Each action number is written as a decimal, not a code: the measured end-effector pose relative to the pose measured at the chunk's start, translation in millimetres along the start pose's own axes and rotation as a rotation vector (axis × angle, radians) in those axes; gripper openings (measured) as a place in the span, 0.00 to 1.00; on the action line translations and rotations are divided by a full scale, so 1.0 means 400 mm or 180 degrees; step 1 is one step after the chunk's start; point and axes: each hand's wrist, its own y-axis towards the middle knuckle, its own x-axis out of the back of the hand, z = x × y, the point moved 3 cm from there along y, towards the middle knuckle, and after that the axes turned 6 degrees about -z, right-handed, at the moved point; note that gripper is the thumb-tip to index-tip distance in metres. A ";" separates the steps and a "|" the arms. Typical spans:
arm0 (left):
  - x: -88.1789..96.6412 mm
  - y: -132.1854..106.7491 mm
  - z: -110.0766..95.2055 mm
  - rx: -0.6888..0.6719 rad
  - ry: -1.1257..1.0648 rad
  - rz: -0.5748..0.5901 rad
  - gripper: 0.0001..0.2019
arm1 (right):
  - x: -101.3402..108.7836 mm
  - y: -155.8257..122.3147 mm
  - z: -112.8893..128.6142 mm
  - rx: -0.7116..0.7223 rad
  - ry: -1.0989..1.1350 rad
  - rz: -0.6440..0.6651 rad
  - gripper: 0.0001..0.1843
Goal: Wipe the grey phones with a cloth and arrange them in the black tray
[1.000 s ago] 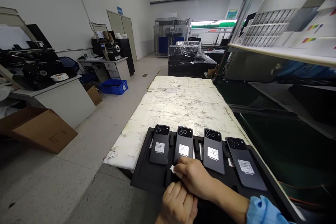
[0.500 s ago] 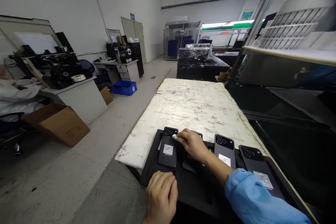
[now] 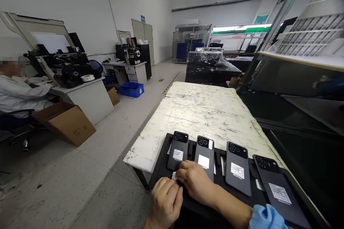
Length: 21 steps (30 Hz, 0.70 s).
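Nearest the camera, left hand (image 3: 165,202) rests knuckles-up on the near edge of a black tray (image 3: 161,175), fingers curled loosely, holding nothing that shows. Right hand (image 3: 195,182), blue sleeve at the wrist, lies just beside it with fingertips pinched on a small white scrap (image 3: 174,176), too small to tell paper from cloth. Scrap sits at the foot of the leftmost phone (image 3: 177,155). Tray is matte, moulded, with recessed slots; it overhangs the table's near end. Four dark grey phones lie face-down in a row on it, smooth slabs with rounded corners, glossy camera blocks at the far end, each with a white printed label on its back. Second phone (image 3: 204,155) touches the right hand's knuckles. Beyond, the white tabletop (image 3: 199,114) is cracked and flaking. Far left, a cardboard box (image 3: 64,123) on the concrete floor.
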 end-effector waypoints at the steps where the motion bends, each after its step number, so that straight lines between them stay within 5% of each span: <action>1: 0.001 -0.001 0.001 -0.0017 0.0014 -0.0003 0.10 | 0.003 0.007 -0.002 -0.0024 0.0140 -0.0009 0.10; 7: -0.005 -0.002 0.002 -0.0083 0.0351 0.0139 0.11 | 0.071 0.126 -0.125 -0.0938 0.0012 -0.0945 0.12; 10: -0.011 -0.004 0.003 -0.0070 0.0534 0.0216 0.13 | 0.068 0.170 -0.149 -0.0982 -0.0192 -0.1014 0.14; 18: -0.009 -0.025 0.006 -0.0249 0.0119 -0.0016 0.10 | -0.049 0.078 0.019 -0.0043 -0.0296 -0.0298 0.12; 21: -0.004 -0.026 0.005 -0.0335 0.0060 0.0003 0.11 | -0.044 0.071 0.032 0.0068 0.0037 -0.0063 0.11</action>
